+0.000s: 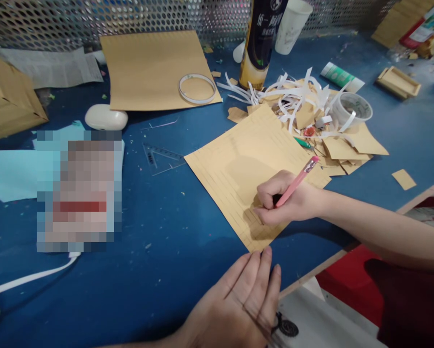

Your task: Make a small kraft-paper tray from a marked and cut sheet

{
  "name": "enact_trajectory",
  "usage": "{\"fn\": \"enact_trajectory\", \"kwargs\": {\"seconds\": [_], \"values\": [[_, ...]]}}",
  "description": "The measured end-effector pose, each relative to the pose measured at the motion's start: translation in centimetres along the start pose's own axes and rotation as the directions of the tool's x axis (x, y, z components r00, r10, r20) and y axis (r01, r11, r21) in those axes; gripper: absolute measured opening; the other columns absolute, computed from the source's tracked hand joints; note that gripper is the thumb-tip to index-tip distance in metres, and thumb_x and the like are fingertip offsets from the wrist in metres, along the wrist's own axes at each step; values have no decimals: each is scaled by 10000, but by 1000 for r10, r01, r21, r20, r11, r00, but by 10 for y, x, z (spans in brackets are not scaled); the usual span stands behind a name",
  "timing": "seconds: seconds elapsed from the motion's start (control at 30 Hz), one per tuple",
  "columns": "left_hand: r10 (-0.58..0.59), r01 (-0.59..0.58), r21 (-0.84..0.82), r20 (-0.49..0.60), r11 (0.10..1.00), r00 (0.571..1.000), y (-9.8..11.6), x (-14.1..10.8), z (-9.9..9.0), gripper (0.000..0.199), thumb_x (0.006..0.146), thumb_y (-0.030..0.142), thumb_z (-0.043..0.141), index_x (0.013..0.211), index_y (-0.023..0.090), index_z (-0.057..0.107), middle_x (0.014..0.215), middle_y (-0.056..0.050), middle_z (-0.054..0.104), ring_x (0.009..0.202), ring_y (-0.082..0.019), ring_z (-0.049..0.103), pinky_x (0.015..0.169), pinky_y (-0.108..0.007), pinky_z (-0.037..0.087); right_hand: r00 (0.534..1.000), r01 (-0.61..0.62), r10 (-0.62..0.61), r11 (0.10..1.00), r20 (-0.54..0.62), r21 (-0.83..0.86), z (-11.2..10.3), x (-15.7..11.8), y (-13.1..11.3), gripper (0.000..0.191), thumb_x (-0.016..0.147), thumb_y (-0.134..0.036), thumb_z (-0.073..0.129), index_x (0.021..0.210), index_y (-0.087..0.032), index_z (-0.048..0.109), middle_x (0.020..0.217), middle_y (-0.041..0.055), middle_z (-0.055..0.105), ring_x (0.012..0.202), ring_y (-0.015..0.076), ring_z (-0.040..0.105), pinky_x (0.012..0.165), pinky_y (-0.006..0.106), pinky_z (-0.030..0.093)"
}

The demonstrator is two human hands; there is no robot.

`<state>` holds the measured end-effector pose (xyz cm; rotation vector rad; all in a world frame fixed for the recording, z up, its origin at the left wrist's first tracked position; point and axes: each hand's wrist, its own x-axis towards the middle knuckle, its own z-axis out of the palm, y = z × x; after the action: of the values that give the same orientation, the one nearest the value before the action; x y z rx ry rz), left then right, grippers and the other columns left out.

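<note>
My right hand (pixel 287 198) is closed around a pink pencil (pixel 298 179) with a pink eraser end pointing up and away. The hand rests on a sheet of brown card (pixel 235 159), which is marked with rows of faint short lines along its edges. The pencil's tip is hidden behind my fingers. At the card's near corner lies my left hand (pixel 246 290), its fingers stretched out and holding nothing. Their tips reach that corner; whether they press on it I cannot tell.
Behind the card is a heap of white paper strips (pixel 289 96) and brown scraps, with a tape roll (pixel 353 108) and a dark bottle (pixel 262 43). A clear set square (pixel 162 157), a white mouse case (pixel 106 117) and a blurred-out phone (pixel 82 193) on a cable lie leftward.
</note>
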<state>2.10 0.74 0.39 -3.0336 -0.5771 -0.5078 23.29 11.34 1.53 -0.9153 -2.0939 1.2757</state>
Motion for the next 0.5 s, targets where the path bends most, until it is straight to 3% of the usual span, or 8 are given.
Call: {"fn": "enact_trajectory", "kwargs": {"seconds": [0.23, 0.37, 0.5], "values": [[8, -8, 1, 4, 1000, 1000, -1, 1, 0, 458, 876, 342, 532, 1235, 63, 592, 1255, -191, 602, 1164, -265, 557, 1063, -382, 301, 998, -55, 52, 991, 28, 119, 1, 0, 1, 402, 708, -57, 615, 530, -198, 284, 500, -95, 291, 470, 44, 240, 412, 191, 215], [-5, 5, -3, 11, 1000, 1000, -1, 1, -2, 434, 897, 333, 511, 1235, 71, 589, 1253, -176, 607, 1166, -258, 559, 1054, -369, 318, 984, -63, 109, 951, -139, 303, -3, -3, -11, 392, 724, -202, 744, 558, -182, 390, 488, -87, 403, 422, 39, 341, 384, 185, 253], [7, -7, 0, 4, 1000, 1000, -2, 2, -3, 437, 894, 326, 518, 1234, 58, 580, 1247, -179, 611, 1178, -266, 551, 1052, -369, 330, 929, -153, 217, 963, -299, 224, -5, -18, -30, 285, 692, -287, 806, 645, -160, 555, 572, -35, 550, 472, 64, 436, 399, 198, 318]]}}
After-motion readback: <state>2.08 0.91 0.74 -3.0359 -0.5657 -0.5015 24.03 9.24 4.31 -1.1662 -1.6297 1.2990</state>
